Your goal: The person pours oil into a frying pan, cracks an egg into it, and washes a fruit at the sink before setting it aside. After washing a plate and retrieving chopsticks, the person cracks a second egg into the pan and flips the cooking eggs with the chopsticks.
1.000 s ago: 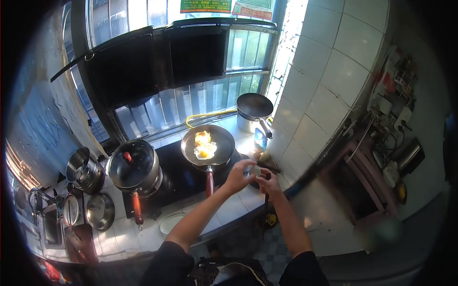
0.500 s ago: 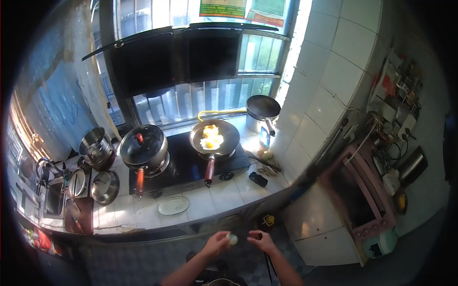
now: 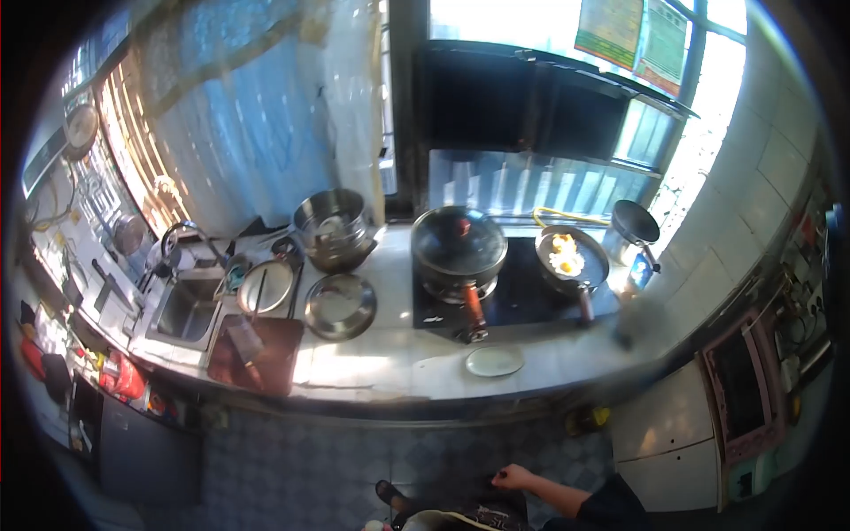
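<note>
At the bottom edge, only the fingertips of my left hand [image 3: 388, 527] show, closed beside a pale, rounded egg [image 3: 374, 526]. Most of that hand is cut off. My right hand [image 3: 508, 478] hangs over the floor in front of my body, its fingers curled inward; whether anything is in them cannot be made out. Fried eggs [image 3: 565, 257] with yellow yolks lie in the frying pan [image 3: 595, 265] on the right side of the black cooktop [image 3: 522, 305]. On its left burner stands a lidded pan [image 3: 459, 252] with a reddish handle.
An oval white plate [image 3: 495, 361] lies near the counter's front edge. Leftward are a metal lid [image 3: 340, 307], a steel pot [image 3: 332, 232], a brown cutting board [image 3: 282, 363] and the sink [image 3: 186, 310]. A small dark pan [image 3: 635, 223] and pink oven [image 3: 742, 385] stand at right.
My view has swung left, bringing the sink and cutting board further in. Both hands sit lower in view and are farther apart; the left, with the egg, is almost out of frame.
</note>
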`<action>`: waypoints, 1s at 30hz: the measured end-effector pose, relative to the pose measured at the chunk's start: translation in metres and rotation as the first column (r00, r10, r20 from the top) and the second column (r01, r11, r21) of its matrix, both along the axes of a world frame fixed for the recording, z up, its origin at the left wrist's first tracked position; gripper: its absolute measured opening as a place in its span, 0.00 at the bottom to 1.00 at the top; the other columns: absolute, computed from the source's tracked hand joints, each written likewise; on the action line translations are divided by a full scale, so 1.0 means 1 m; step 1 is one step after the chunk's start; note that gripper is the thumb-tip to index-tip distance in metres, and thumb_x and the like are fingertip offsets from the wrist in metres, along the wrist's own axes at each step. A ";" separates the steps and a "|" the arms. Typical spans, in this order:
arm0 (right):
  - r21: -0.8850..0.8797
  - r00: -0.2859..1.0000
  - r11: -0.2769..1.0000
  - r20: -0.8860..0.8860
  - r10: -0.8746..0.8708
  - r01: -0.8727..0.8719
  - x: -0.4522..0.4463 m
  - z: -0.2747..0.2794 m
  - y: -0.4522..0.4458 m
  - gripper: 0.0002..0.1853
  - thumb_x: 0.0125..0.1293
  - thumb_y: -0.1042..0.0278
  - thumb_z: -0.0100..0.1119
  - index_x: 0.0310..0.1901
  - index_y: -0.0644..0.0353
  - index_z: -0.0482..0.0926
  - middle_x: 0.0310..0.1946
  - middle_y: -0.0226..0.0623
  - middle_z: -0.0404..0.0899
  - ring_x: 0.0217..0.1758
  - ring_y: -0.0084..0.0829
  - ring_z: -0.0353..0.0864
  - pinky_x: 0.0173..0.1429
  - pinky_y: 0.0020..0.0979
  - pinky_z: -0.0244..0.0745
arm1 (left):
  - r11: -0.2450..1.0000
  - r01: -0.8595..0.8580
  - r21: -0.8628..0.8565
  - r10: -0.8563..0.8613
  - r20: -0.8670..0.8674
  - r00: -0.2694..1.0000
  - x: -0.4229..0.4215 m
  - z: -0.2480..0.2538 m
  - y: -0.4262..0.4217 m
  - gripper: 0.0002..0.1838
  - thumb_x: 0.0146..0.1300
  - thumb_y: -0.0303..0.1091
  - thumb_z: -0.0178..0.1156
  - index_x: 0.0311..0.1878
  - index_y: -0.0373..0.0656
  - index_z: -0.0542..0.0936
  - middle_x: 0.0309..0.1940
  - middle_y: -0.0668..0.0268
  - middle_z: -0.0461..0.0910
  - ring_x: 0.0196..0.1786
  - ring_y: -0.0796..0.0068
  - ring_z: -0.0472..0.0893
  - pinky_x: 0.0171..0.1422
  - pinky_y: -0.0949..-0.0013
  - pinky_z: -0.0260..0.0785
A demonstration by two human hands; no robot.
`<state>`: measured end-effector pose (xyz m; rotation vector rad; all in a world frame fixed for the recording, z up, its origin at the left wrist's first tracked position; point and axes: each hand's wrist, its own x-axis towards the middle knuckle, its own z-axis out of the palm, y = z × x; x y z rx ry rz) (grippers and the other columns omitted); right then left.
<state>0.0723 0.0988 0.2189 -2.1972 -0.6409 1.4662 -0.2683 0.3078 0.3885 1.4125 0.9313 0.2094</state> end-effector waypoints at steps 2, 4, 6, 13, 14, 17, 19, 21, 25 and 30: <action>-0.035 1.000 0.999 -0.006 0.026 -0.027 -0.021 0.018 0.052 0.15 0.56 0.53 0.62 0.35 0.57 0.83 0.27 0.34 0.82 0.33 0.27 0.82 0.41 0.29 0.74 | 0.990 -0.135 -0.033 0.135 0.001 0.991 -0.031 -0.036 0.023 0.19 0.63 0.46 0.50 0.47 0.40 0.74 0.42 0.59 0.76 0.49 0.64 0.74 0.56 0.60 0.66; -0.064 0.972 0.981 0.135 0.190 -0.182 -0.037 0.038 0.114 0.25 0.53 0.42 0.60 0.36 0.59 0.82 0.31 0.40 0.82 0.38 0.34 0.82 0.43 0.34 0.74 | 0.959 -0.267 -0.092 0.270 0.021 0.963 -0.063 -0.068 0.044 0.20 0.63 0.47 0.50 0.48 0.41 0.74 0.42 0.59 0.76 0.50 0.64 0.74 0.57 0.60 0.65; -0.117 0.930 0.949 0.197 0.311 -0.293 -0.049 0.035 0.158 0.29 0.51 0.37 0.58 0.37 0.60 0.82 0.34 0.42 0.81 0.40 0.38 0.81 0.44 0.35 0.74 | 0.896 -0.386 -0.221 0.408 0.065 0.911 -0.094 -0.103 0.066 0.21 0.63 0.48 0.50 0.49 0.41 0.74 0.43 0.59 0.76 0.50 0.63 0.74 0.58 0.59 0.65; -0.279 0.736 0.708 0.009 0.677 -0.649 -0.098 0.013 0.248 0.36 0.52 0.31 0.52 0.42 0.62 0.80 0.38 0.52 0.79 0.43 0.47 0.78 0.47 0.40 0.73 | 0.338 -0.332 -0.880 0.754 0.043 0.655 -0.142 -0.142 0.213 0.17 0.61 0.42 0.52 0.48 0.42 0.72 0.43 0.56 0.76 0.47 0.55 0.76 0.58 0.48 0.65; -0.275 0.723 0.696 0.005 0.691 -0.664 -0.099 0.016 0.266 0.36 0.52 0.31 0.52 0.42 0.62 0.80 0.38 0.52 0.79 0.43 0.47 0.78 0.47 0.40 0.73 | 0.332 -0.343 -0.879 0.767 0.039 0.641 -0.133 -0.132 0.237 0.17 0.61 0.42 0.52 0.48 0.42 0.72 0.43 0.56 0.76 0.47 0.55 0.76 0.58 0.48 0.65; -0.276 0.750 0.736 0.076 0.658 -0.618 -0.112 0.065 0.336 0.27 0.55 0.41 0.54 0.40 0.61 0.80 0.37 0.53 0.79 0.43 0.48 0.79 0.46 0.42 0.74 | 0.316 -0.469 -0.825 0.796 -0.038 0.604 -0.121 -0.115 0.303 0.16 0.62 0.43 0.53 0.46 0.42 0.73 0.42 0.59 0.77 0.46 0.59 0.77 0.54 0.49 0.68; -0.210 0.706 0.782 0.342 0.621 -0.586 -0.117 0.081 0.382 0.17 0.54 0.55 0.54 0.33 0.63 0.81 0.35 0.51 0.80 0.41 0.47 0.80 0.44 0.43 0.75 | 0.369 -0.507 -0.779 0.808 -0.001 0.590 -0.117 -0.103 0.352 0.15 0.62 0.43 0.53 0.45 0.43 0.73 0.41 0.59 0.77 0.45 0.59 0.77 0.53 0.51 0.69; -0.187 0.676 0.769 0.382 0.631 -0.612 -0.116 0.087 0.423 0.15 0.53 0.59 0.55 0.32 0.63 0.81 0.33 0.51 0.80 0.40 0.47 0.80 0.43 0.43 0.76 | 0.383 -0.542 -0.748 0.833 0.026 0.552 -0.120 -0.091 0.403 0.15 0.62 0.44 0.53 0.45 0.43 0.73 0.41 0.59 0.77 0.44 0.60 0.77 0.53 0.52 0.70; -0.186 0.681 0.781 0.400 0.614 -0.596 -0.122 0.088 0.476 0.15 0.55 0.58 0.56 0.35 0.62 0.80 0.34 0.51 0.79 0.41 0.49 0.79 0.45 0.43 0.74 | 0.414 -0.673 -0.613 0.882 0.087 0.463 -0.159 -0.064 0.508 0.16 0.62 0.44 0.54 0.46 0.44 0.73 0.41 0.63 0.77 0.43 0.63 0.77 0.52 0.56 0.70; -0.102 0.879 0.925 0.290 0.379 -0.365 -0.125 0.068 0.498 0.26 0.50 0.43 0.60 0.38 0.62 0.78 0.35 0.47 0.80 0.43 0.47 0.78 0.47 0.40 0.73 | 0.324 -0.840 -0.436 0.945 0.191 0.266 -0.226 -0.027 0.653 0.16 0.58 0.41 0.59 0.46 0.45 0.73 0.40 0.63 0.76 0.42 0.65 0.77 0.48 0.60 0.73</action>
